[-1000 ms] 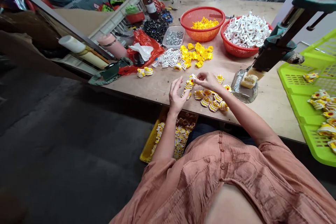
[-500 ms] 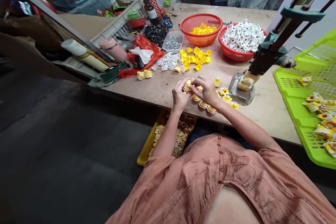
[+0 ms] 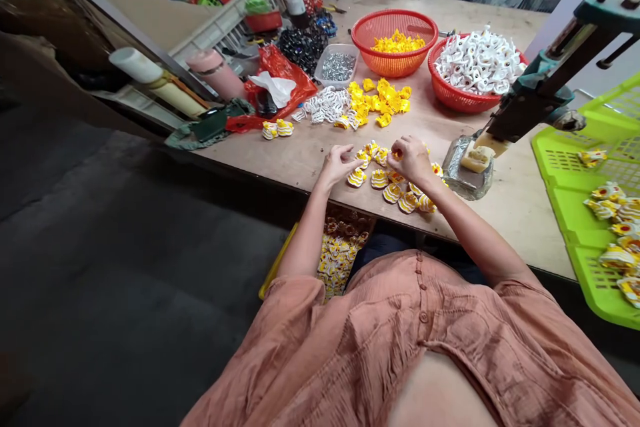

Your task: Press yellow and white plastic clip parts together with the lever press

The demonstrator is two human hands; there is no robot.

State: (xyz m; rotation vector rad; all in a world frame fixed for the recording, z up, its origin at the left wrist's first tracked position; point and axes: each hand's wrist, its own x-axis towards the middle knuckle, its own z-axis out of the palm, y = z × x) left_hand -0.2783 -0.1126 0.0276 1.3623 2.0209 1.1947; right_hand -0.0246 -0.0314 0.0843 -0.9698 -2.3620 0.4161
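Toward the front of the table, my left hand (image 3: 338,165) is open, its thumb and fingers apart. Just past its fingertips lies a yellow-and-white striped plastic piece (image 3: 357,178). My right hand (image 3: 413,159) is curled closed over the group, with a bit of yellow showing between thumb and finger; what it grips is mostly hidden. Several more striped pieces (image 3: 392,193) lie in front of and under this hand, some with red-orange centres.
Behind my hands lie loose yellow parts (image 3: 387,99) and white wavy parts (image 3: 325,105). Further back are a screw tub (image 3: 337,68) and red baskets (image 3: 395,65) (image 3: 463,101). A press (image 3: 530,93) stands to the right, beside a green crate (image 3: 555,167).
My hands have drawn apart: the left moved left and opened off the striped piece, the right shifted right over the group. The view has tilted down slightly.
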